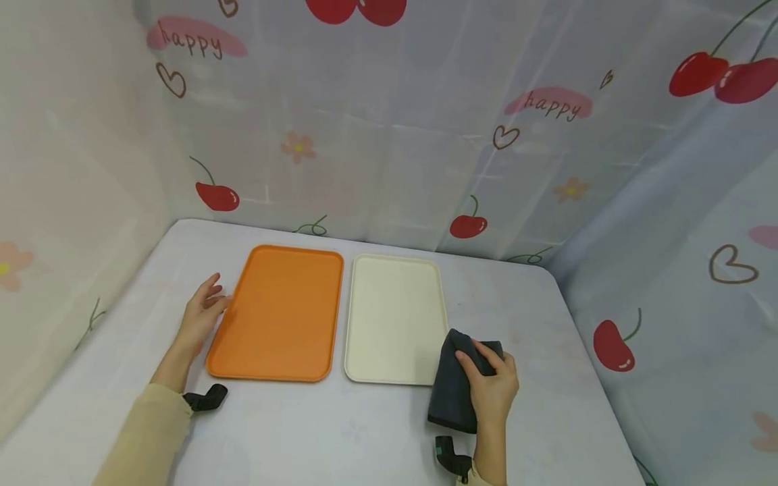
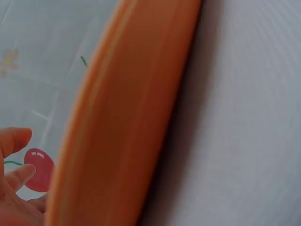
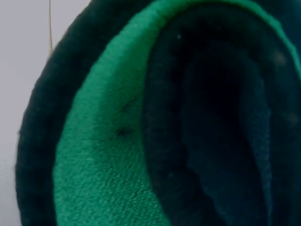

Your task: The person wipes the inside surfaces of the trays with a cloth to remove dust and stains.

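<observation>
My right hand (image 1: 494,386) pinches the upper part of a folded dark grey cloth (image 1: 451,391) between thumb and fingers, beside the lower right corner of the cream tray (image 1: 395,317). Close up in the right wrist view, the cloth (image 3: 103,174) curls over on itself, with a green inner face and dark edging. At the left edge of the orange tray (image 1: 279,317) is my left hand (image 1: 202,316), its fingers loosely bent and its fingertips right at the rim. The left wrist view shows that tray's side wall (image 2: 127,113) large, with part of the left hand (image 2: 14,188) beyond it.
Both trays lie side by side on a white-covered table (image 1: 316,439), a narrow gap between them. Behind the table hangs a white curtain (image 1: 377,169) printed with cherries and hearts; similar sheets hang at left and right. A black wrist camera (image 1: 206,398) sits on each wrist.
</observation>
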The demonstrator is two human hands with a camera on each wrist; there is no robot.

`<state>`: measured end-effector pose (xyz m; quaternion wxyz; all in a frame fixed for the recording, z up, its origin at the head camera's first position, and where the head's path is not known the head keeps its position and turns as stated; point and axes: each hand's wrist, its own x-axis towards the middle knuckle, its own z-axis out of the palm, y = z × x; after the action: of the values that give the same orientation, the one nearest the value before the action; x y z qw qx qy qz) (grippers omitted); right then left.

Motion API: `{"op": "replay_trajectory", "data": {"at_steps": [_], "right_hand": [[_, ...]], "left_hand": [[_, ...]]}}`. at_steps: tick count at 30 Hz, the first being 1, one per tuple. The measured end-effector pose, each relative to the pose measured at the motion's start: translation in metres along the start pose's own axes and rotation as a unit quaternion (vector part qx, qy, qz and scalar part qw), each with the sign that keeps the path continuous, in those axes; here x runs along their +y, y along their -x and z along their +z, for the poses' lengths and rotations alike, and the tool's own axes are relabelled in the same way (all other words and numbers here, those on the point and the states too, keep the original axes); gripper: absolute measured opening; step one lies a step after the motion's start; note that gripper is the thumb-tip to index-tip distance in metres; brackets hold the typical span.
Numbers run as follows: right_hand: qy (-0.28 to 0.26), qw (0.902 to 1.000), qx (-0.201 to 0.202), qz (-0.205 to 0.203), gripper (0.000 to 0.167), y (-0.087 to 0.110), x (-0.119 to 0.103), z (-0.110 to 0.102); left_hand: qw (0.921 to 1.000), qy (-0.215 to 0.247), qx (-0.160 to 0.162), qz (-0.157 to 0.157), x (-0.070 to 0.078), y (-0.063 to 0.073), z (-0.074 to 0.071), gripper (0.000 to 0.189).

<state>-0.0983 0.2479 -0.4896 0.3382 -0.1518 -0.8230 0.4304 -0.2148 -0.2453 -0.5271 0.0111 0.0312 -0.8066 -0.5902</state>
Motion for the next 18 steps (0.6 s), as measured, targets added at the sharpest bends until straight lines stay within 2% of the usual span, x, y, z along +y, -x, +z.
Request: {"op": "replay_trajectory", "data": {"at_steps": [2,5,9,11,15,18], "right_hand": [[-0.003,1.0,-0.005,0.004,0.033,0.001,0.001,0.0],[-0.005,0.9999,-0.01,0.01,0.034,0.003,0.002,0.0],[-0.004,0.9997,-0.014,0.017,0.035,0.006,0.002,0.0],[-0.002,0.9996,-0.019,0.019,0.035,0.007,0.002,0.001],[0.006,0.9995,-0.025,0.019,0.035,0.007,0.002,0.001],[0.011,0.9995,-0.02,0.019,0.035,0.006,0.002,0.001]], "left_hand": [[1.0,-0.004,0.004,0.004,-0.004,-0.003,0.005,0.067],[0.9978,-0.061,0.024,0.01,-0.011,-0.004,0.013,0.064],[0.9876,-0.144,0.059,0.022,-0.016,-0.003,0.02,0.057],[0.982,-0.167,0.083,0.03,-0.018,-0.002,0.021,0.053],[0.9728,-0.184,0.132,0.048,-0.017,-0.001,0.022,0.045],[0.9701,-0.18,0.149,0.064,-0.014,-0.003,0.023,0.042]]}}
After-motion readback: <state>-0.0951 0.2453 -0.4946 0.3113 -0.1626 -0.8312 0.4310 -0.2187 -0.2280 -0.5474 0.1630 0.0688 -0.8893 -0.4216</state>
